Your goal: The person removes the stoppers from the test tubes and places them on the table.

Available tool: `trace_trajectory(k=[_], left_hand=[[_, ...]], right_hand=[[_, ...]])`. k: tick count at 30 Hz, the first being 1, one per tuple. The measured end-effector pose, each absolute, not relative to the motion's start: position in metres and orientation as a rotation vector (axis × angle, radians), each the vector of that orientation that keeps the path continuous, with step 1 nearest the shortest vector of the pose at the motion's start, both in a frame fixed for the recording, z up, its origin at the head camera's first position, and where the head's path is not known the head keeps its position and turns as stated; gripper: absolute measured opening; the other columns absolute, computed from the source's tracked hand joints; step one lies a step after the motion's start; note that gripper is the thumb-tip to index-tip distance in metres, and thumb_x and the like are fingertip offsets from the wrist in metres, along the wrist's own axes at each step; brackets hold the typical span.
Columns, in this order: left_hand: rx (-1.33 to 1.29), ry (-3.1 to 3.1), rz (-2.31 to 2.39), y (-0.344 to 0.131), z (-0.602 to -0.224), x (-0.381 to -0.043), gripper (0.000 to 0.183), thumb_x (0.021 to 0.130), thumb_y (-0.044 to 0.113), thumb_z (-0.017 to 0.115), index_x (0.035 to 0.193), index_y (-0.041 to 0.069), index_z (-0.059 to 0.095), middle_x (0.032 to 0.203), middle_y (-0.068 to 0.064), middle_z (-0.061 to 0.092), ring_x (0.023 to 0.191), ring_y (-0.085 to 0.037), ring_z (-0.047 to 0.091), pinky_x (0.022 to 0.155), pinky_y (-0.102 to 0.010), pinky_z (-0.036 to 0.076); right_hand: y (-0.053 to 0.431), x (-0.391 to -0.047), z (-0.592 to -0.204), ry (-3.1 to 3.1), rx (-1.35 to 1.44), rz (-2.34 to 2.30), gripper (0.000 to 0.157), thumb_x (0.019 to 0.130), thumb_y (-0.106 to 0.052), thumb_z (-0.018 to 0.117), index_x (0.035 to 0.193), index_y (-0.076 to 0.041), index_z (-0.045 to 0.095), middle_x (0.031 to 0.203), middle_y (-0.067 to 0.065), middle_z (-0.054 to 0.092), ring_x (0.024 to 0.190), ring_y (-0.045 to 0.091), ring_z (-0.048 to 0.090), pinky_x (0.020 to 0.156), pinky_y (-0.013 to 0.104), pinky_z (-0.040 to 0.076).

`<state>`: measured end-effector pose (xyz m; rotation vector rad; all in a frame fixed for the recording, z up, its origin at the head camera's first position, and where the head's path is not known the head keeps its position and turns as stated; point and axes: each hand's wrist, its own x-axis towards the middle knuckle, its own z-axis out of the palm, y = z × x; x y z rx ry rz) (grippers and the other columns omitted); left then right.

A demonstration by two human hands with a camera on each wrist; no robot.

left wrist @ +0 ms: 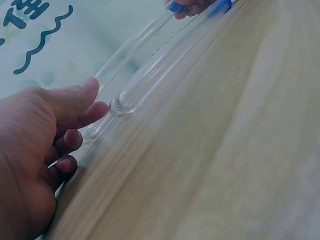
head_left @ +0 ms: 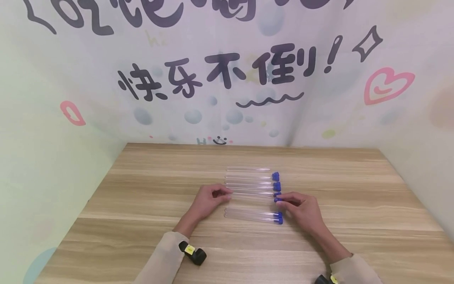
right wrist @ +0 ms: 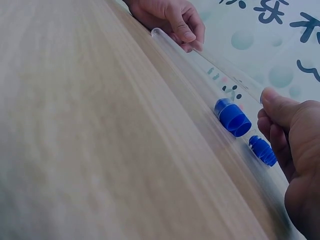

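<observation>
A clear test tube (left wrist: 140, 42) is held crosswise between both hands, above the tabletop. My left hand (head_left: 210, 200) pinches its left end between thumb and fingers. At the other end, my right hand (head_left: 303, 208) pinches the tube's blue cap (left wrist: 175, 6); its fingers hide most of that cap in the right wrist view. Just in front of the held tube, two capped test tubes (head_left: 248, 215) lie side by side, their blue caps (right wrist: 233, 118) toward the right. Behind it, several more clear tubes (head_left: 248, 183) lie in parallel.
Blue caps (head_left: 276, 186) sit by the right ends of the rear tubes. The farthest tube (head_left: 248, 169) has no cap on its right end. Everything lies on a wood-grain table (head_left: 142, 177), with a printed white backdrop (head_left: 213, 114) behind and at the sides.
</observation>
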<state>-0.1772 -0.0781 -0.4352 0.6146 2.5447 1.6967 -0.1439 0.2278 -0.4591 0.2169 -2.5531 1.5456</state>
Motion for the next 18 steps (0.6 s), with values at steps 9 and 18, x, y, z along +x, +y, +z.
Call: trace_trajectory(k=[9, 18], left_hand=[[0.645, 2.537, 1.731, -0.082, -0.463, -0.191, 0.014, 0.081, 0.015, 0.077, 0.094, 0.009, 0.075, 0.091, -0.001, 0.070, 0.074, -0.011, 0.057, 0.066, -0.023, 0.046], [0.677, 2.530, 1.729, -0.083, -0.465, -0.191, 0.012, 0.081, 0.015, 0.078, 0.092, 0.013, 0.076, 0.085, 0.007, 0.069, 0.071, -0.010, 0.058, 0.064, -0.024, 0.047]], right_hand=[[0.228, -0.145, -0.461, -2.527, 0.206, 1.499, 0.017, 0.079, -0.024, 0.078, 0.093, -0.014, 0.076, 0.091, -0.001, 0.073, 0.082, 0.010, 0.067, 0.066, 0.021, 0.051], [0.229, -0.146, -0.463, -2.515, 0.185, 1.474, 0.016, 0.079, -0.024, 0.079, 0.092, -0.014, 0.076, 0.089, -0.002, 0.073, 0.081, 0.009, 0.067, 0.065, 0.019, 0.050]])
